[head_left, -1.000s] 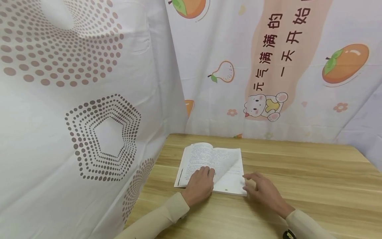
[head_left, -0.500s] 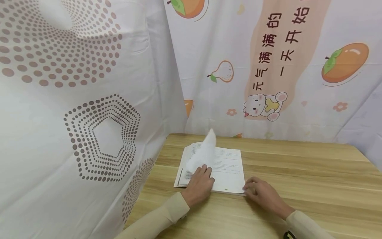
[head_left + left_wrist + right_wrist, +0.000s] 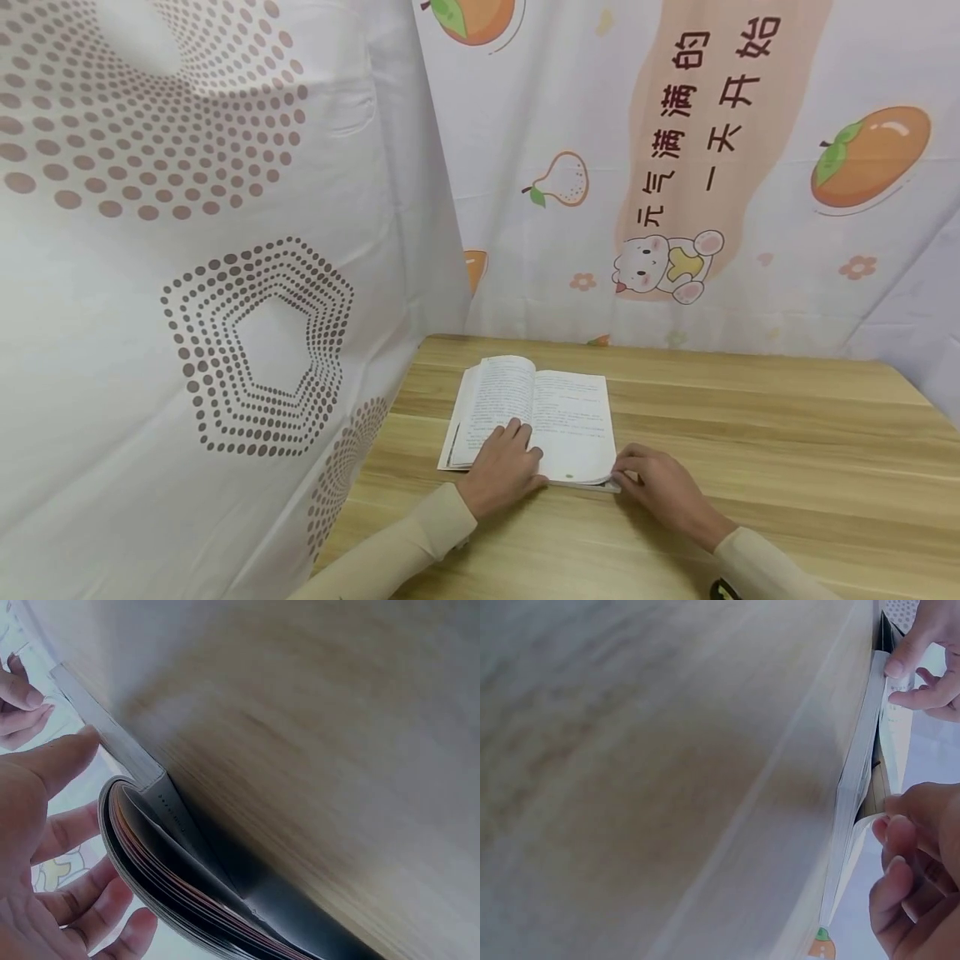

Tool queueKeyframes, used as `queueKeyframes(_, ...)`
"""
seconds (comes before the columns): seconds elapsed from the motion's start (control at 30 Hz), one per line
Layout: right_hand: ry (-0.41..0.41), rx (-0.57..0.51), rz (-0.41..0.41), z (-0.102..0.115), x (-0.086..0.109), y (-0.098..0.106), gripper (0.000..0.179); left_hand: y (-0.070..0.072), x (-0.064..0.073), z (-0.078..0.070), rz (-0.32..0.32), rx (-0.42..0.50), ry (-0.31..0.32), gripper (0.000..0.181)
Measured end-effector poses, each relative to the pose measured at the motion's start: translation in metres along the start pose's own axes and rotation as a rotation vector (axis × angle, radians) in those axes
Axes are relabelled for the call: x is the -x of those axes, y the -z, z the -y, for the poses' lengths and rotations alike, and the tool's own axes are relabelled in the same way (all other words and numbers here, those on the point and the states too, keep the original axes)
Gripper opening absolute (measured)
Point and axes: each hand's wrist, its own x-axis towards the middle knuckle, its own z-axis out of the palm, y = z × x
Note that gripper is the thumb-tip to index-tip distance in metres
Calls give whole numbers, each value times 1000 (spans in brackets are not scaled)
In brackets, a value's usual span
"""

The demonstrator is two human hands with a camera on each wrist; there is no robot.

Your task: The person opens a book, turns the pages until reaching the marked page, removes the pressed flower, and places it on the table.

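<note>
An open book (image 3: 573,421) with printed pages lies on the table, its left-hand pages (image 3: 498,400) arching up near the fold. My left hand (image 3: 501,468) rests on it at the lower part of the fold, fingers fairly straight. Seen from the left wrist, the thumb of that left hand (image 3: 52,825) touches the book's bottom edge (image 3: 112,739). At the lower right corner, my right hand (image 3: 662,490) pinches the page, which lifts a little there. The right wrist view has the right hand (image 3: 922,859) holding a curled page corner (image 3: 868,820) between thumb and finger.
The wood-grain table (image 3: 757,433) extends to the right of the book. A white curtain with dotted patterns (image 3: 255,350) hangs close on the left. Behind the table hangs a fruit-printed cloth (image 3: 570,267).
A page that was in mid-turn has swung over to the left and lies down. My right hand has closed in on the lower right corner and now lifts it slightly. The left hand stays near the fold.
</note>
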Motion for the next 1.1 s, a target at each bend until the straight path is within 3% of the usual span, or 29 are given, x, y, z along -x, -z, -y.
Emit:
queueKeyframes(0.2,-6,-23,-33,1,0,1,9,-2,0,0,12,-13,0,41)
queueKeyframes(0.43,-102,-121,-46,3,0,6,12,0,-1,0,31,3,1,37)
queueKeyframes(0.57,-125,-138,-100,5,-3,8,4,3,-2,-1,21,23,5,32)
queueKeyframes(0.73,-141,-136,-159,7,-3,8,31,2,-3,-2,-62,-3,4,17)
queueKeyframes(0.83,-149,-152,-126,6,0,8,38,0,-3,-2,-94,-16,24,9)
queueKeyframes(0.93,-154,-163,-57,4,2,7,37,0,-5,-2,-87,23,47,5)
queueKeyframes(1.1,-167,-154,27,3,6,3,34,1,-6,-1,-87,40,15,10)
